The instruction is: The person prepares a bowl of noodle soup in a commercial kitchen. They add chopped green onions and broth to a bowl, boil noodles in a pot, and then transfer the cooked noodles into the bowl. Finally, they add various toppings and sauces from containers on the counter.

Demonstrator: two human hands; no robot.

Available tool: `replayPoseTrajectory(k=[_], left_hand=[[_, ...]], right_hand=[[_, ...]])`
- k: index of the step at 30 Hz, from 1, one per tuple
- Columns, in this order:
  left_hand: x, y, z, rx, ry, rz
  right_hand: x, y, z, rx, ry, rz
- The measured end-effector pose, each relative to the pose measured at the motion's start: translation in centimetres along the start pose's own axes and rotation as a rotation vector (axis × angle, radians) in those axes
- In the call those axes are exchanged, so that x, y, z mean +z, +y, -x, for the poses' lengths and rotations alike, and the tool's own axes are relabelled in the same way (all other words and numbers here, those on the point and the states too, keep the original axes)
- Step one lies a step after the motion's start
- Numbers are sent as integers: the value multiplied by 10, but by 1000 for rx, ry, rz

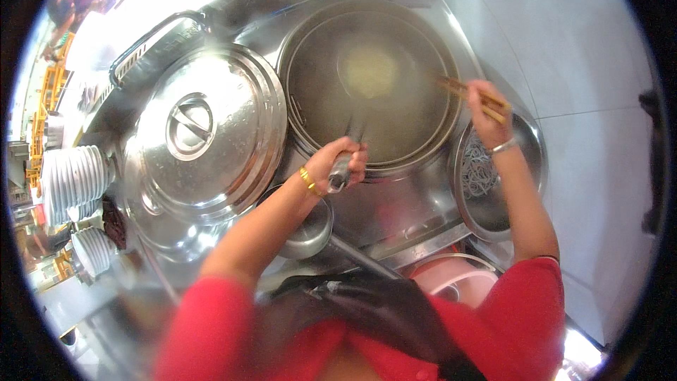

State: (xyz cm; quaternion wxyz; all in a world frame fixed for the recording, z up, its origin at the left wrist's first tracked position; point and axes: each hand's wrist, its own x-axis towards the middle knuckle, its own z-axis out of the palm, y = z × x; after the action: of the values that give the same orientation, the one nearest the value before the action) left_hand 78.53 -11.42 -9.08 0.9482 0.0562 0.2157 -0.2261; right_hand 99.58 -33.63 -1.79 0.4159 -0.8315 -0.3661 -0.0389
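My left hand is wrapped around the metal handle of a strainer or ladle that reaches into a large steel pot. Steam blurs the tool's far end. A pale yellow clump, perhaps noodles, shows through the haze in the pot. In my right hand is a pair of wooden chopsticks, their tips over the pot's right side. Beneath my right wrist stands a steel bowl with grey strands like noodles in it.
A lidded steel pot stands left of the open one, a small steel pot below my left forearm. Stacked white plates are at far left. A pink bucket sits near my body. A tiled wall bounds the right.
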Motion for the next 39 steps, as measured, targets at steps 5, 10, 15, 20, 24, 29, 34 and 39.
replayPoseTrajectory(k=[5, 10, 15, 20, 24, 29, 34, 39], left_hand=[[-6, -25, 62, -59, -172, 477], [-1, -19, 50, -68, -24, 768], [18, -1, 16, -89, 68, 531], [44, -33, 108, -13, -9, 140], [75, -66, 196, 37, 16, -311], [94, -85, 224, 112, 46, -347], [115, -102, 240, 125, -136, -130], [147, -119, 269, 291, -192, -442]], right_hand=[[-37, -10, 0, 207, 63, -229], [-69, -51, -1, 215, -29, -374], [-39, -62, 34, 278, -177, -220], [-72, -42, 87, 571, 522, -782], [-136, -48, 140, 546, 763, -1115], [-77, -65, 180, 790, 795, -1374], [-72, -87, 161, 761, 708, -1455], [-150, -117, 140, 222, 533, -1244]])
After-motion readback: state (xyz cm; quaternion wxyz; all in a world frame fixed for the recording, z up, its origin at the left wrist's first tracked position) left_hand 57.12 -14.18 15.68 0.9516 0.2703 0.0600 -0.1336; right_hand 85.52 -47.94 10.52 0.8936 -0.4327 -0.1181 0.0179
